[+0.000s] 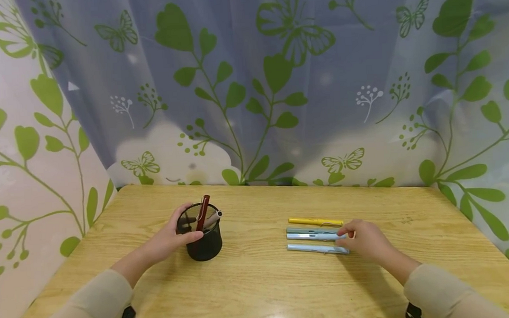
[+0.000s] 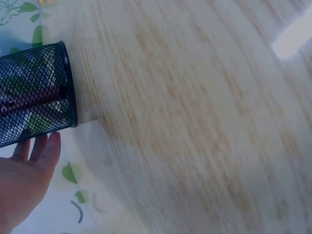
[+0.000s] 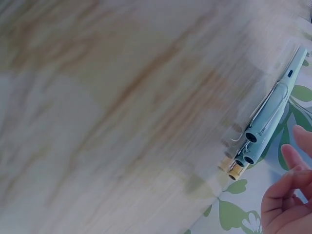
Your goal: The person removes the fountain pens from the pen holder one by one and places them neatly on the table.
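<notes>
A black mesh pen cup (image 1: 205,246) stands upright on the left of the table. My left hand (image 1: 166,241) holds it, thumb across the near rim and fingers round the far left side. Inside lean a dark red pen (image 1: 203,212) and a grey pen (image 1: 212,219); the red one shows through the mesh (image 2: 34,95) in the left wrist view. On the right lie a yellow pen (image 1: 314,221), a grey-green pen (image 1: 310,230) and two light blue pens (image 1: 311,236). My right hand (image 1: 364,239), fingers loosely bent, is at their clip ends; the right wrist view shows nothing held.
The wooden table (image 1: 251,273) reaches back to a curtain (image 1: 252,107) printed with green leaves and butterflies. Bare wood lies between the cup and the row of pens. Light glares off the table's near edge.
</notes>
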The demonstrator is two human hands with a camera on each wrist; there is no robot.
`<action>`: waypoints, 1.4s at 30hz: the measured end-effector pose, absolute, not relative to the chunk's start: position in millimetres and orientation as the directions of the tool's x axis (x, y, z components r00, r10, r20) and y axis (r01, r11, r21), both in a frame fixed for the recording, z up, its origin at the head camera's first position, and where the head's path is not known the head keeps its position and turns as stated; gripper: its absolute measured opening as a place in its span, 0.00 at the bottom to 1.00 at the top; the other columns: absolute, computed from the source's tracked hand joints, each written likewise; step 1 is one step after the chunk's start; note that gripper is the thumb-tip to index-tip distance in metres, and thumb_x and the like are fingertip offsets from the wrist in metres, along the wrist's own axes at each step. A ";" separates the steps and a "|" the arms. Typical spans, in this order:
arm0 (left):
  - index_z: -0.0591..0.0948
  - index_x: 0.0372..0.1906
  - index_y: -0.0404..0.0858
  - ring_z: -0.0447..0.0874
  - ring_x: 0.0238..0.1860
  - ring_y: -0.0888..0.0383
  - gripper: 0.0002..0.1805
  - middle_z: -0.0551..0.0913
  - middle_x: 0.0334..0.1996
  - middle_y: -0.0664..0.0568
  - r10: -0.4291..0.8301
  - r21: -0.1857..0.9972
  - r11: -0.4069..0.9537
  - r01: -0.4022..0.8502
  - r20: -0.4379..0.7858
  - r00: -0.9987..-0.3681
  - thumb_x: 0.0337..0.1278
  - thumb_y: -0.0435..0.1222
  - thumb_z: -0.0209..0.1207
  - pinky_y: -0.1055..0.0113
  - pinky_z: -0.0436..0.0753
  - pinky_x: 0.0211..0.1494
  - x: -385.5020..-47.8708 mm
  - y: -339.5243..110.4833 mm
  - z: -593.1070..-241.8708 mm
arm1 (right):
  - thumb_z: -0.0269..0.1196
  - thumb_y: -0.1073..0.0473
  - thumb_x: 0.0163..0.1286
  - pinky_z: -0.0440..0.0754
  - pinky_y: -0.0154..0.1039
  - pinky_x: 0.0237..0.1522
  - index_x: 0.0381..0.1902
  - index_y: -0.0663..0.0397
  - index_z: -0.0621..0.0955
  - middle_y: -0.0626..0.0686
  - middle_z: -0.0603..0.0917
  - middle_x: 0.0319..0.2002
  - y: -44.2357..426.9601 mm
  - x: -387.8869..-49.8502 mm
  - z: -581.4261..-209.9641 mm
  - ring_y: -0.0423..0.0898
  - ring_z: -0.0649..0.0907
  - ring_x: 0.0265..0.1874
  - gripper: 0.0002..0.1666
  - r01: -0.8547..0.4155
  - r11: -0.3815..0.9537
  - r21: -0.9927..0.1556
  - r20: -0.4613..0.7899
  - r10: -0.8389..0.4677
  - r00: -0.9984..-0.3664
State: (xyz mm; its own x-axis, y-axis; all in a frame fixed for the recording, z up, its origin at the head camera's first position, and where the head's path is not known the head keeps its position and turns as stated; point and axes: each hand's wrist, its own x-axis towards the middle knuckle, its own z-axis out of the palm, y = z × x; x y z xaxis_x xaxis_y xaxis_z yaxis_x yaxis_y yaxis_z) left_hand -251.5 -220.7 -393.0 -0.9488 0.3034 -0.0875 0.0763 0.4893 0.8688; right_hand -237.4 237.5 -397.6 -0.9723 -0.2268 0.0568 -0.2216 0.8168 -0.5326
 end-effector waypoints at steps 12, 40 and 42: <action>0.42 0.72 0.51 0.51 0.66 0.31 0.47 0.39 0.71 0.34 0.315 0.877 0.475 0.074 -0.091 -0.945 0.57 0.49 0.60 0.39 0.62 0.58 -251.7 -220.5 -392.5 | 0.67 0.57 0.60 0.67 0.37 0.22 0.39 0.58 0.85 0.47 0.72 0.26 224.8 -240.3 -397.7 0.44 0.68 0.23 0.12 -0.289 0.784 -0.549 0.132 -0.260 -0.956; 0.43 0.72 0.51 0.58 0.63 0.33 0.46 0.43 0.69 0.31 0.303 0.881 0.467 0.074 -0.081 -0.950 0.58 0.47 0.60 0.43 0.66 0.57 -253.0 -221.6 -393.4 | 0.68 0.56 0.59 0.68 0.35 0.23 0.43 0.53 0.85 0.46 0.73 0.27 147.3 -252.3 -384.6 0.43 0.69 0.25 0.14 -0.331 0.610 -0.720 0.187 -0.288 -0.939; 0.44 0.72 0.52 0.58 0.63 0.32 0.46 0.44 0.69 0.31 0.304 0.880 0.469 0.079 -0.077 -0.950 0.58 0.48 0.60 0.42 0.66 0.57 -253.3 -221.2 -393.0 | 0.68 0.56 0.58 0.68 0.35 0.24 0.42 0.53 0.85 0.46 0.73 0.27 142.3 -253.4 -385.0 0.43 0.69 0.25 0.13 -0.323 0.604 -0.728 0.189 -0.276 -0.942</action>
State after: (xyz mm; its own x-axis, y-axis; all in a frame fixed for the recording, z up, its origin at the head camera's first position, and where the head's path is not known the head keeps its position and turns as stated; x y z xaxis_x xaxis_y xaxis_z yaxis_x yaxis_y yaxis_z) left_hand -253.3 -221.2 -393.0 -0.9495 0.3042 -0.0765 0.0794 0.4691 0.8796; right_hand -253.4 142.3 -385.0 -0.9425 -0.2757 0.1890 -0.3229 0.6045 -0.7283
